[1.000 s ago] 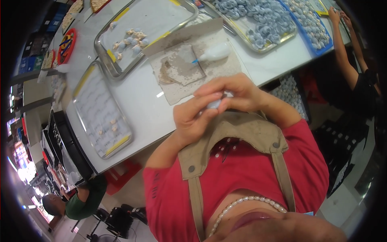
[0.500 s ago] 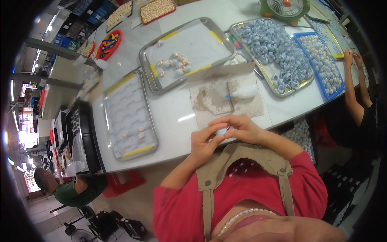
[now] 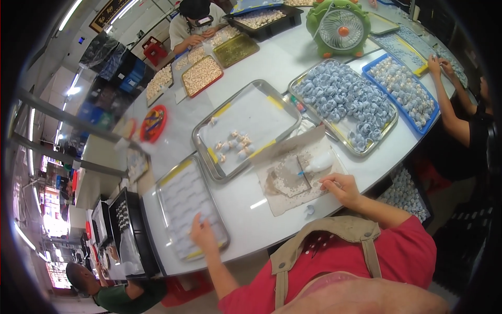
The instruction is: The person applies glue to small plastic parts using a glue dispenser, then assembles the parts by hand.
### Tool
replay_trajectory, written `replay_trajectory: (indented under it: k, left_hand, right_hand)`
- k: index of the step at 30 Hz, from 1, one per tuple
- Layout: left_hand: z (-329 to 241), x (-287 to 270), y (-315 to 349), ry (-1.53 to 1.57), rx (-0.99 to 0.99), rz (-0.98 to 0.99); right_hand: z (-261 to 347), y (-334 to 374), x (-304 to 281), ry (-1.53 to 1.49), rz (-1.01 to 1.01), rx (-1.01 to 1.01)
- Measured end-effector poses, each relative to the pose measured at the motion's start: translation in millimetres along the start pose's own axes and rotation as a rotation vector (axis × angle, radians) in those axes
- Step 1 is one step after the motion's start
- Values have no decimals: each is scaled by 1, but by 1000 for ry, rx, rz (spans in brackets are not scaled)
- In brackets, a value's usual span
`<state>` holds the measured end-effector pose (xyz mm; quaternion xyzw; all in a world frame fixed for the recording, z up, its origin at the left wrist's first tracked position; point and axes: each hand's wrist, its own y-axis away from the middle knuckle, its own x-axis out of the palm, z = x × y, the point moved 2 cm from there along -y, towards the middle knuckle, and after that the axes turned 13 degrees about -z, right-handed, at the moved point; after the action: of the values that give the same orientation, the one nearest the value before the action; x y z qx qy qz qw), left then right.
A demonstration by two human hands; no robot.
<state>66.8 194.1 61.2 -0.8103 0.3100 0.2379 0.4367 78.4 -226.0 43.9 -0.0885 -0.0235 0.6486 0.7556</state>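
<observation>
My left hand (image 3: 204,234) reaches over the near end of a shallow metal tray (image 3: 224,222) lined with patterned white sheeting. Its fingers are smeared by motion, so whether they hold anything is unclear. My right hand (image 3: 342,191) is closed, thumb and fingertips pinched together, beside the right edge of a stained cardboard sheet (image 3: 282,203); anything in the pinch is too small to make out. On the cardboard lies a white squeeze bottle (image 3: 318,163) with a blue tip. A small pale-blue curved piece (image 3: 309,211) rests on the table between the cardboard and the front edge.
A larger tray (image 3: 209,170) behind holds several blue-and-cream pieces. Farther right are a tray heaped with pale-blue cup-shaped pieces (image 3: 340,94) and a blue tray (image 3: 432,118) of mixed pieces. A green fan (image 3: 340,31) and red basket (image 3: 165,125) stand farther back. Co-workers sit around the table.
My hands were together around a small pale-blue piece near the table edge; now they are apart, the left over the tray, the right by the cardboard. The view has shifted, showing more of the far side.
</observation>
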Motion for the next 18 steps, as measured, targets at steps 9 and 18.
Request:
replay_trajectory:
  k: [9,18]
  left_hand:
    - [20,-1,-17,-242,51,37]
    - [-90,-23,-32,204,76,7]
  right_hand:
    - [-6,4,3,16,-41,-84]
    - [-12,10,-2,-28,-78,-32]
